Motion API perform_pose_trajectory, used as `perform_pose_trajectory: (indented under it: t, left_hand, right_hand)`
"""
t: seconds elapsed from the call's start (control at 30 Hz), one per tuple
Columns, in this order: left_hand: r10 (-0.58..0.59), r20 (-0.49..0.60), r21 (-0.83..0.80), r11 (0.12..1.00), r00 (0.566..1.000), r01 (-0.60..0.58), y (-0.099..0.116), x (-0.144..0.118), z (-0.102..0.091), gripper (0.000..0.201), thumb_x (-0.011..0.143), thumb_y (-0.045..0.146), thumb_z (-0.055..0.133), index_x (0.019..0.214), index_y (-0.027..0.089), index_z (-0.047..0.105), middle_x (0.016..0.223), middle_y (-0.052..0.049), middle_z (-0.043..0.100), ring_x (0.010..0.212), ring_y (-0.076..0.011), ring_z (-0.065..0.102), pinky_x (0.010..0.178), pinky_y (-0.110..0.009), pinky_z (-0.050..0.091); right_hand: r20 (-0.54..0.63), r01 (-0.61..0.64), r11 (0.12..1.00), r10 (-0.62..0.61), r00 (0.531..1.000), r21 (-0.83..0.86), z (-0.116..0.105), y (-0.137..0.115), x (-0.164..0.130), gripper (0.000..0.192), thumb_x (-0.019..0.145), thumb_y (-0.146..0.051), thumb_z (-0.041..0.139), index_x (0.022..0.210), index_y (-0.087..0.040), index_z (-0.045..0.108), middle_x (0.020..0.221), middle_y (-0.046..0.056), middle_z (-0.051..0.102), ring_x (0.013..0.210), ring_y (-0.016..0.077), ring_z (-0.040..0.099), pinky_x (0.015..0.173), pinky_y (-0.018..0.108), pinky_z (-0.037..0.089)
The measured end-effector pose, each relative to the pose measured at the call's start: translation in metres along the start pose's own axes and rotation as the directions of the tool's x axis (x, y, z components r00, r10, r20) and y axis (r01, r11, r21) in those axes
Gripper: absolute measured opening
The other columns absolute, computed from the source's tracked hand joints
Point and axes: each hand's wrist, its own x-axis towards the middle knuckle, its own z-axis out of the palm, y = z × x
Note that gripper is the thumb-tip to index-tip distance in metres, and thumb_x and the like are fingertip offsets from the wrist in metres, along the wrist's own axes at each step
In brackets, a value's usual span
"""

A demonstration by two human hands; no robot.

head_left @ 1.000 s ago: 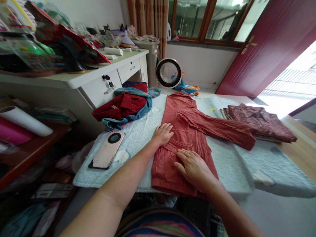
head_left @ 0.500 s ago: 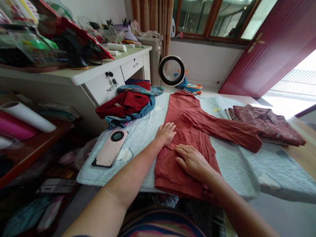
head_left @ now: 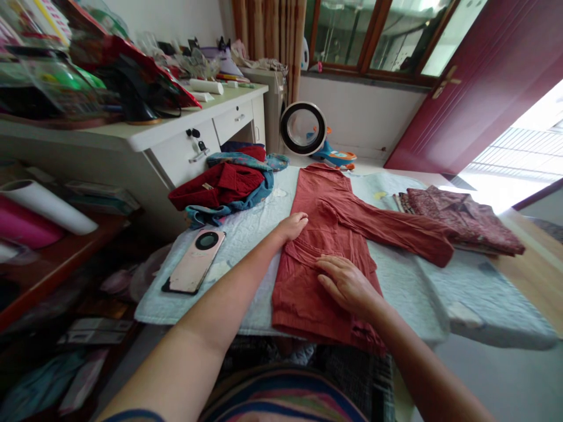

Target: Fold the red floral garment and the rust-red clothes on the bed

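A rust-red long-sleeved shirt (head_left: 325, 205) lies partly folded on a pale blue quilted cover, one sleeve stretched out to the right. At the shirt's left edge, my left hand (head_left: 294, 227) has its fingers drawn together on the cloth. My right hand (head_left: 347, 284) rests palm down on the lower part of the shirt, fingers extended. Creases run across the fabric between the two hands. The shirt's far end, with what looks like the collar, points away from me.
A pink phone (head_left: 196, 262) lies left on the quilted cover (head_left: 246, 246). Beyond it sits a heap of red and blue clothes (head_left: 224, 184). Folded patterned garments (head_left: 461, 217) are stacked at right. A cluttered white desk (head_left: 176, 138) borders the left side; an open round appliance door (head_left: 303, 129) is behind.
My left hand has gone from lying flat with fingers spread to fingers drawn together at the shirt's left edge. My right hand stays on the shirt. The view has shifted slightly.
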Motion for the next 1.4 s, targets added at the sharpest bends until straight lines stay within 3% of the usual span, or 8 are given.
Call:
perform_pose_trajectory:
  t: [0.1,0.23,0.47,0.7,0.83,1.03,1.27,1.4]
  left_hand:
    - [-0.007,-0.054,0.025,1.000,0.999,0.009,0.007,0.005,0.001,0.039,0.098,0.028,0.035,0.130,0.016,0.054,0.136,-0.009,0.058,0.126,-0.0183,0.053,0.107,-0.034,0.039]
    - [0.063,-0.154,0.187,0.982,0.986,-0.034,0.011,-0.006,0.023,0.038,0.098,0.030,0.039,0.132,0.019,0.054,0.143,-0.010,0.052,0.134,-0.0235,0.044,0.112,-0.045,0.032]
    - [0.107,-0.198,0.291,0.956,0.974,-0.046,0.005,-0.013,0.035,0.038,0.099,0.036,0.038,0.130,0.022,0.056,0.142,-0.008,0.053,0.133,-0.0226,0.045,0.110,-0.046,0.032]
    - [0.065,-0.174,0.271,0.962,0.983,-0.016,0.008,-0.013,0.032,0.039,0.100,0.036,0.037,0.132,0.024,0.054,0.145,-0.006,0.051,0.135,-0.0216,0.043,0.113,-0.046,0.030]
    - [0.057,-0.176,0.260,0.966,0.983,-0.009,0.008,-0.013,0.032,0.039,0.099,0.036,0.038,0.132,0.024,0.054,0.146,-0.007,0.050,0.136,-0.0216,0.042,0.114,-0.047,0.029]
    - [0.058,-0.172,0.251,0.968,0.983,-0.013,0.007,-0.014,0.030,0.039,0.100,0.033,0.035,0.133,0.023,0.054,0.145,-0.007,0.051,0.136,-0.0209,0.043,0.113,-0.045,0.031]
    - [0.048,-0.173,0.192,0.981,0.984,-0.014,0.006,-0.014,0.032,0.037,0.099,0.030,0.038,0.131,0.023,0.054,0.145,-0.007,0.051,0.136,-0.0207,0.043,0.114,-0.047,0.030]
    - [0.027,-0.188,0.025,0.999,0.982,-0.022,-0.001,-0.009,0.028,0.033,0.095,0.024,0.043,0.124,0.021,0.058,0.140,-0.006,0.056,0.132,-0.0198,0.047,0.115,-0.044,0.030]
  right_hand:
    - [0.011,0.035,0.999,-0.035,0.999,-0.008,0.007,-0.005,0.018,0.037,0.096,-0.029,0.046,0.125,-0.013,0.061,0.133,0.013,0.061,0.125,0.0234,0.053,0.109,0.040,0.038]
    - [0.040,0.038,0.998,-0.036,0.999,-0.050,0.022,-0.010,0.035,0.038,0.095,-0.035,0.050,0.124,-0.015,0.062,0.131,0.012,0.062,0.122,0.0248,0.054,0.106,0.041,0.038]
    - [0.018,-0.016,0.999,0.016,1.000,-0.039,0.026,-0.009,0.027,0.037,0.096,-0.040,0.049,0.123,-0.018,0.063,0.125,0.009,0.066,0.115,0.0235,0.056,0.103,0.040,0.039]
    - [0.015,-0.032,0.999,0.031,0.999,0.030,0.011,-0.004,-0.001,0.030,0.097,-0.035,0.050,0.116,-0.019,0.067,0.122,0.007,0.067,0.113,0.0216,0.059,0.101,0.037,0.042]
    - [0.021,-0.050,0.999,0.050,0.999,0.004,0.007,-0.006,0.003,0.029,0.097,-0.035,0.048,0.107,-0.019,0.070,0.109,0.007,0.071,0.103,0.0210,0.062,0.097,0.037,0.045]
    - [0.022,-0.019,0.999,0.020,1.000,-0.050,0.021,-0.008,0.025,0.047,0.093,-0.040,0.054,0.131,-0.014,0.059,0.139,0.012,0.056,0.130,0.0262,0.048,0.112,0.042,0.034]
    - [0.034,-0.073,0.996,0.075,0.997,-0.054,0.019,-0.001,0.008,0.041,0.094,-0.038,0.051,0.127,-0.017,0.063,0.132,0.009,0.062,0.126,0.0248,0.052,0.111,0.042,0.036]
    - [0.008,-0.082,0.996,0.082,0.997,-0.022,0.012,0.001,-0.006,0.039,0.094,-0.038,0.052,0.127,-0.020,0.064,0.131,0.009,0.063,0.126,0.0250,0.052,0.110,0.044,0.039]
